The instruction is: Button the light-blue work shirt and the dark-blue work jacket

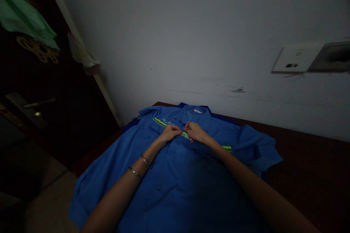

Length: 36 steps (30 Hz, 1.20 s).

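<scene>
A blue short-sleeved work shirt (153,156) lies spread front up on a dark red-brown table, its collar (193,113) toward the wall. A yellow-green reflective strip (160,122) crosses the chest, with white lettering above it. At the front opening, my left hand (171,133) is closed in a pinch on the shirt's edge. Just to its right, my right hand (195,133) also pinches the fabric, fingers bent, over the strip. Whatever small part sits between the fingertips is hidden. Lower down the front, buttons (159,186) show.
Darker blue cloth (222,117) shows under the shirt by the collar. The table (300,160) meets a pale wall (177,43) with a socket plate (298,58). At the left stand a dark door with a handle (39,103) and a hanging green cloth (24,14).
</scene>
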Motion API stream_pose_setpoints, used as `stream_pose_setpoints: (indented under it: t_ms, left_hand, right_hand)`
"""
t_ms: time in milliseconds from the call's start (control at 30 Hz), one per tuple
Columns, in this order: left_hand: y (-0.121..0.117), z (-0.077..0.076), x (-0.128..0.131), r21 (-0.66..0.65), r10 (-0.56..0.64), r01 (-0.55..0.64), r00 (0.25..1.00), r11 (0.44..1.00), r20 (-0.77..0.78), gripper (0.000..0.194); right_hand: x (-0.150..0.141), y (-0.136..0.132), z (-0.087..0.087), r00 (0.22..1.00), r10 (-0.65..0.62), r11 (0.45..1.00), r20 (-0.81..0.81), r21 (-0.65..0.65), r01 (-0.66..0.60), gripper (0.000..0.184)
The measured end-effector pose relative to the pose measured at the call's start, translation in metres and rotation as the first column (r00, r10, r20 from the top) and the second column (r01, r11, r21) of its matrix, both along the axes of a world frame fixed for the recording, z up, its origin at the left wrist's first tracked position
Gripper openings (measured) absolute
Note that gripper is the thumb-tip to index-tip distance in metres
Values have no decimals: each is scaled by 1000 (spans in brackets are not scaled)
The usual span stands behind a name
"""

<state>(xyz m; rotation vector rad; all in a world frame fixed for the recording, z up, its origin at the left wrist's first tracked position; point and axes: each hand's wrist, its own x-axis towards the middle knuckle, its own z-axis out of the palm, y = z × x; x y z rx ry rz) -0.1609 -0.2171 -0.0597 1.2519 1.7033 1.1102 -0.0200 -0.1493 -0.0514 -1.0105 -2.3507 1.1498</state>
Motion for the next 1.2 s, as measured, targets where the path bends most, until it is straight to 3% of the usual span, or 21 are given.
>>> stream_pose_setpoints:
  t_ms: [167,300,533,633,733,800,867,1000,1200]
  left_hand:
    - [-3,6,-4,-40,-43,42,999,998,-18,14]
    - [-4,9,-5,-30,-52,52,998,998,-23,16]
    - [-1,2,-4,11,21,-22,1000,1000,21,19]
    - [0,1,-1,70,50,-51,999,996,11,17]
    - [-1,4,-2,111,-16,18,1000,994,-16,17]
    - [-2,9,-4,88,-72,75,997,993,-28,18]
    - [-4,12,-8,57,-98,99,995,993,-13,20]
    - [-4,10,-11,62,-67,66,998,996,10,18]
    - [4,-5,-12,146,-20,43,988,988,-152,14]
  right_hand:
    - [2,-7,5,998,34,980,54,192,-44,15]
    - [1,-6,7,994,44,915,104,396,-82,12]
    - [5,-3,8,988,119,871,95,468,-150,14]
    - [6,-2,8,990,141,921,19,365,-138,13]
    - [4,1,6,991,91,992,-98,92,-82,10]
    - [3,3,4,984,23,994,-175,-104,-42,6]
    - [1,4,3,976,-18,976,-217,-217,-30,4]
    - [1,2,5,974,-21,963,-225,-266,-40,2]
    - [0,-1,8,969,-64,950,-239,-311,-14,2]
